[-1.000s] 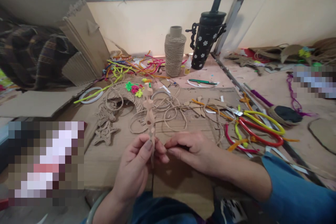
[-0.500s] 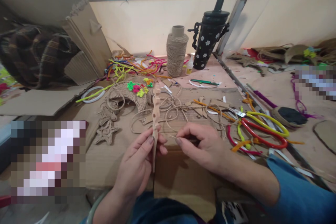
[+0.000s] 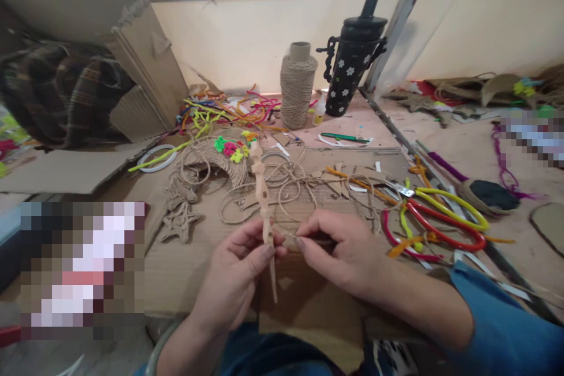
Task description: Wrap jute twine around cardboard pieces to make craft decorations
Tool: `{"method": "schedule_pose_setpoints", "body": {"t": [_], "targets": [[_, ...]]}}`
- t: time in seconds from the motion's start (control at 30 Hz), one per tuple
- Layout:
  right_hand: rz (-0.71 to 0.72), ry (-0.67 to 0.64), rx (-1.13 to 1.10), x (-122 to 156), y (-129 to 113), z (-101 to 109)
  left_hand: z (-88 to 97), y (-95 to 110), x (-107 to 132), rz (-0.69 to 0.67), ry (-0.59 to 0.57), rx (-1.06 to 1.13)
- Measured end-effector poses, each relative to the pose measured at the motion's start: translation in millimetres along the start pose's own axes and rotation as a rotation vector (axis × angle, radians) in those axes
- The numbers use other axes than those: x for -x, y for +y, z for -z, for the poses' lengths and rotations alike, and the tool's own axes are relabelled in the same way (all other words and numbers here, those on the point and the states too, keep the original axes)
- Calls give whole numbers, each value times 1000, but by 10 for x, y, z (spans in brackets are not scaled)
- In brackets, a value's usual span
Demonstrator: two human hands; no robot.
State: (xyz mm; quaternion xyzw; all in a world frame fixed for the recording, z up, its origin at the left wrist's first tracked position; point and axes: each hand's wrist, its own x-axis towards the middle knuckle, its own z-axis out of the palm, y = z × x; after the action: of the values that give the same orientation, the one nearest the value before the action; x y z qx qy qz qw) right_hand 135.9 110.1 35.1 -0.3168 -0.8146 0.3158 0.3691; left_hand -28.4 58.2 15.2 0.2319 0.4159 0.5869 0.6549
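Observation:
A narrow, knobbly pale stick, wood by its look, with dark holes or spots stands nearly upright in my left hand. The thumb and fingers grip it at its lower part, and a thin tapered end sticks out below. Just to the right, my right hand is closed in a pinch on a strand of twine, which runs toward the stick. Where the strand meets the stick is hard to make out. Loose loops of twine lie on the cardboard beyond both hands.
A twine-wrapped crescent with bright flowers and a twine star lie left. Behind stand a twine spool, a small glue bottle and a black tumbler. Red-and-yellow-handled scissors lie right; a cardboard box stands left.
My left hand has turned the stick, so its broader face with the dark spots now shows. Its top has tipped slightly left. My right hand keeps its pinch in almost the same place.

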Motion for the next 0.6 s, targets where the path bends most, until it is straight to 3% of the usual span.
{"method": "schedule_pose_setpoints", "body": {"t": [0.6], "targets": [[100,-80,93,16,27,-8,120,-111,-8,-91,-169,-157]]}}
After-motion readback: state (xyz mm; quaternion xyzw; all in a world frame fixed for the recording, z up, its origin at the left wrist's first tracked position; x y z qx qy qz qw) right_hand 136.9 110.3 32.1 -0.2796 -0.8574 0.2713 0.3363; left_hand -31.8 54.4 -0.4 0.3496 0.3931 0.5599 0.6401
